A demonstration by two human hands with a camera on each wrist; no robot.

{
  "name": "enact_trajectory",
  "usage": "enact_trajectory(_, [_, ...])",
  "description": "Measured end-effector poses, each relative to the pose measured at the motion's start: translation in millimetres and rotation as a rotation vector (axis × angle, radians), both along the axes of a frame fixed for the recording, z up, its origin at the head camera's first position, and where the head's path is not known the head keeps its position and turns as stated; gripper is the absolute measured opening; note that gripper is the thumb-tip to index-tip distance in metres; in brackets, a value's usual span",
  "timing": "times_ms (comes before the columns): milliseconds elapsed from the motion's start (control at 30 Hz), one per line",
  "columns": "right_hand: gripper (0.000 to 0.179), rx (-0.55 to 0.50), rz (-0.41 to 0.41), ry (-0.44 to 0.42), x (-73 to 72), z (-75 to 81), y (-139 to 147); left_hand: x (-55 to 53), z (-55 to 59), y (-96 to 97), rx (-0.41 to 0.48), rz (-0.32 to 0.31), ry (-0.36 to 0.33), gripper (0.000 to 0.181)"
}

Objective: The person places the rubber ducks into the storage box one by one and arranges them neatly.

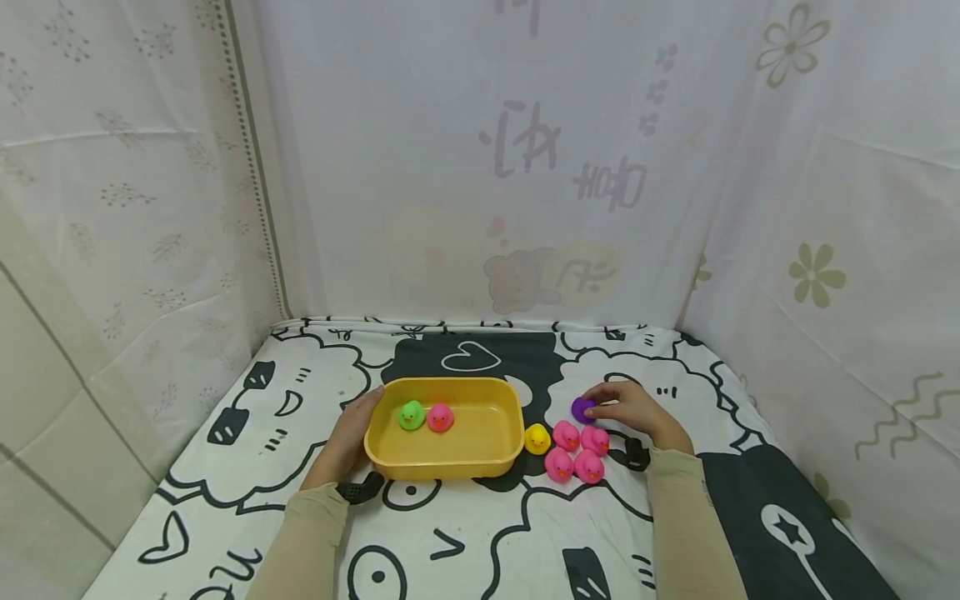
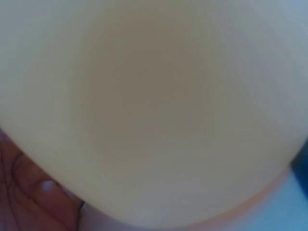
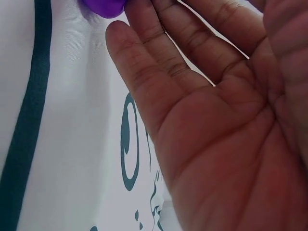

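Note:
At the left end of a yellow plastic tray [image 1: 450, 468], my left hand [image 1: 351, 435] rests against the outer wall; its fingertips are hidden. The pale tray wall [image 2: 149, 144] fills most of the left wrist view, with part of the hand at the lower left. My right hand [image 1: 633, 408] pinches a purple toy duck [image 1: 581, 409] between thumb and fingers, and its face does not show. Purple also appears at the fingertips in the right wrist view. Inside the tray sit a green duck [image 1: 411, 415] and a pink duck [image 1: 440, 417], side by side.
Right of the tray stands a yellow duck [image 1: 537, 438], close to its wall. Several pink ducks [image 1: 559, 465] are grouped beside it, just below the right hand. A black-and-white patterned cloth [image 1: 450, 542] covers the surface. Pale printed curtains [image 1: 420, 167] enclose the back and sides.

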State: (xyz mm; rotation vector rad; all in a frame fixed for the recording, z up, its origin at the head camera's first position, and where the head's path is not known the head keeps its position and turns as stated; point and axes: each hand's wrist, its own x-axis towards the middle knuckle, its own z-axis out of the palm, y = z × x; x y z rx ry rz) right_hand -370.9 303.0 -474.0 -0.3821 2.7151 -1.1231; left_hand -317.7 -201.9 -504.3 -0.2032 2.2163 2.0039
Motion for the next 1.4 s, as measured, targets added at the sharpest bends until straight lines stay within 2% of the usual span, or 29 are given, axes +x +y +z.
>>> enact_trajectory(533, [0.039,0.010,-0.005,0.015,-0.8,0.4,-1.2,1.6,1.7,-0.1,-0.003,-0.007,0.006,0.074])
enact_trajectory(1067, [0.038,0.028,-0.052,0.025,-2.3,0.1,-5.0,-1.1,-1.3,-0.7,-0.003,-0.005,0.000,0.078])
enact_trajectory(1400, [0.041,0.036,-0.045,0.043,-4.8,-0.8,-7.1,0.0,-0.1,-0.5,-0.002,-0.005,-0.005,0.077])
